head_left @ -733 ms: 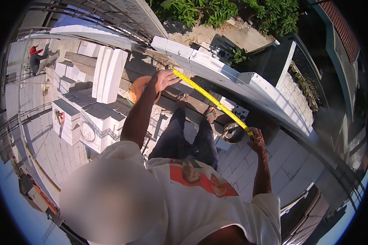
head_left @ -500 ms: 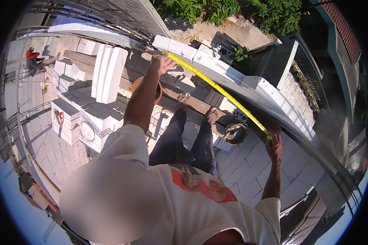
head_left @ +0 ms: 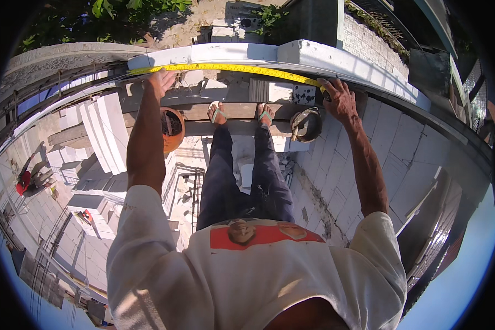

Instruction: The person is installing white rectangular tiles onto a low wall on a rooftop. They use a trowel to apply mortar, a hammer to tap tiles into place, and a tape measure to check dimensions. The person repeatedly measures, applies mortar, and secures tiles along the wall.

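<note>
A yellow tape measure (head_left: 231, 68) stretches along the inner edge of a white block wall (head_left: 234, 52). My left hand (head_left: 159, 83) is at the tape's left part, fingers extended and touching it near the block edge. My right hand (head_left: 340, 100) grips the tape's case at the other end, just under the taller block; the case is mostly hidden by my fingers. Between my arms, my sandalled feet stand on a wooden plank (head_left: 239, 111). An orange bucket (head_left: 171, 140) sits by my left forearm, and a dark bucket (head_left: 308, 124) with a handled tool is left of my right forearm.
Stacked white blocks (head_left: 102, 135) and a block pile stand at the left. A person in red (head_left: 25, 181) bends over farther left. Steel bars (head_left: 66, 77) run along the upper left. Plants (head_left: 102, 16) and sandy ground lie beyond the wall.
The view has turned, so the wall and tape now run across the top instead of diagonally. The tape has lengthened, and my right hand has moved up along the wall with the case.
</note>
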Demonstrator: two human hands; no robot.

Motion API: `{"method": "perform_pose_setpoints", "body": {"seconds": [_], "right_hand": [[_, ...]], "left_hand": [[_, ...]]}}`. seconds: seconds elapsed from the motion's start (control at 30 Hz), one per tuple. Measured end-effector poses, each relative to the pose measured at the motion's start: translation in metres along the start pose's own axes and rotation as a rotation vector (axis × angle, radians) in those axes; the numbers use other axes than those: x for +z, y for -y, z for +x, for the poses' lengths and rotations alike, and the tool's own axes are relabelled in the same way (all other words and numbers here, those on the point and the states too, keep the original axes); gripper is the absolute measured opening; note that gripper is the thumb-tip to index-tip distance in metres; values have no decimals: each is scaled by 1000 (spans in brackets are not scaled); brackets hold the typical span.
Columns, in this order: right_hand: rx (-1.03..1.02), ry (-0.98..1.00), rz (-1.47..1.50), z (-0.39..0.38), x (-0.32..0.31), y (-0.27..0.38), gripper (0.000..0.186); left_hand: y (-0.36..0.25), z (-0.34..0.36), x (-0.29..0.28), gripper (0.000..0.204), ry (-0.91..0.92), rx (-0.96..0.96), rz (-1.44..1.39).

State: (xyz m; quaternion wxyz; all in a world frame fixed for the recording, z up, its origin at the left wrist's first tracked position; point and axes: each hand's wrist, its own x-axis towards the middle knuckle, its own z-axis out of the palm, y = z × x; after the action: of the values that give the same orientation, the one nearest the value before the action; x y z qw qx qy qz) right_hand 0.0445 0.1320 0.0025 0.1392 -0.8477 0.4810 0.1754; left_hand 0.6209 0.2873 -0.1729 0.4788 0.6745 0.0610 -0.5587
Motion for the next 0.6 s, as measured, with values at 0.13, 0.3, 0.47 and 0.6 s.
{"method": "perform_pose_setpoints", "body": {"seconds": [0.13, 0.3, 0.47, 0.6], "right_hand": [[-1, -56, 12, 16, 30, -30, 72], [-36, -125, 1, 26, 48, -36, 71], [14, -188, -23, 23, 54, -19, 67], [36, -87, 68, 27, 53, -13, 76]], "left_hand": [[7, 19, 3, 33, 0, -1, -58], [15, 46, -26, 40, 62, 7, -120], [16, 29, -4, 45, 24, 25, -84], [8, 29, 0, 36, -86, 6, -168]]}}
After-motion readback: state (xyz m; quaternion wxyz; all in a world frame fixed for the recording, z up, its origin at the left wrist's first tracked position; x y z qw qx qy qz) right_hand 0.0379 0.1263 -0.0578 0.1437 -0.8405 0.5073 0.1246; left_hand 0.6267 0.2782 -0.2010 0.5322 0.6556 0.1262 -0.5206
